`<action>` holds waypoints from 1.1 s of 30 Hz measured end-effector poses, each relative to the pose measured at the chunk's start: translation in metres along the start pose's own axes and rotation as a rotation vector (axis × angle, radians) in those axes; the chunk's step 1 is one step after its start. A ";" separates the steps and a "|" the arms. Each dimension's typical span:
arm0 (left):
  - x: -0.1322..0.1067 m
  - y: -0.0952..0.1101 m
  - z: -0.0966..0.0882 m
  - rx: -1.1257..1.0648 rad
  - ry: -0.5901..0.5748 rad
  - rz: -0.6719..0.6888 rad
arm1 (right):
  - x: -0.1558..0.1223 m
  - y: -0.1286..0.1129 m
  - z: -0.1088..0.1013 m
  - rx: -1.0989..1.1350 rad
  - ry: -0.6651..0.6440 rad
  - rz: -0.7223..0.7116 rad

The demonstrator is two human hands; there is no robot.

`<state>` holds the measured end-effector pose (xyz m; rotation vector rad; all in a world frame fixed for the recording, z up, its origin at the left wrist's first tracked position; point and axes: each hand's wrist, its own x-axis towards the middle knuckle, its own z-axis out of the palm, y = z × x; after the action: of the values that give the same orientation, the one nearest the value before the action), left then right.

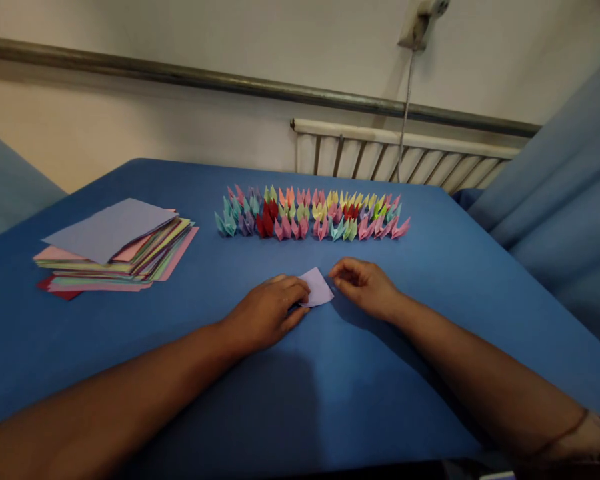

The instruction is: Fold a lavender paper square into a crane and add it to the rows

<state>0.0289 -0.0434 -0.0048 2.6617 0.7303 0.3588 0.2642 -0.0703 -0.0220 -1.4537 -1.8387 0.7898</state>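
A small lavender sheet of origami paper (318, 287), folded down to a compact shape, lies on the blue table in front of me. My left hand (270, 308) holds its left part, fingers on top and thumb along the lower edge; that part is hidden beneath the fingers. Just right of the paper, my right hand (364, 285) hovers with fingers loosely curled, thumb and index finger apart and nothing between them.
Several rows of colourful folded paper cranes (300, 217) stand beyond my hands. To the left is a stack of coloured paper sheets (115, 230). Behind the blue table (220, 413) are a metal rail (230, 81) and a radiator (360, 133); a blue curtain (555, 180) hangs at right.
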 end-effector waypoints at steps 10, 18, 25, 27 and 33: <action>0.005 -0.003 0.002 -0.045 0.102 -0.158 | -0.002 -0.007 0.004 -0.254 -0.198 -0.106; 0.006 -0.002 0.003 0.021 0.114 -0.180 | 0.000 -0.009 0.008 -0.314 -0.150 -0.055; 0.005 0.000 0.003 0.074 0.129 -0.117 | -0.002 -0.012 0.008 -0.342 -0.131 -0.064; 0.004 0.001 0.001 0.105 0.088 -0.043 | -0.004 -0.013 0.008 -0.365 -0.136 -0.069; 0.001 0.008 -0.007 0.269 -0.051 -0.040 | -0.005 -0.010 0.006 -0.416 -0.093 -0.200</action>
<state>0.0313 -0.0475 0.0050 2.8885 0.8682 0.1925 0.2545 -0.0773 -0.0187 -1.4635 -2.2756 0.3959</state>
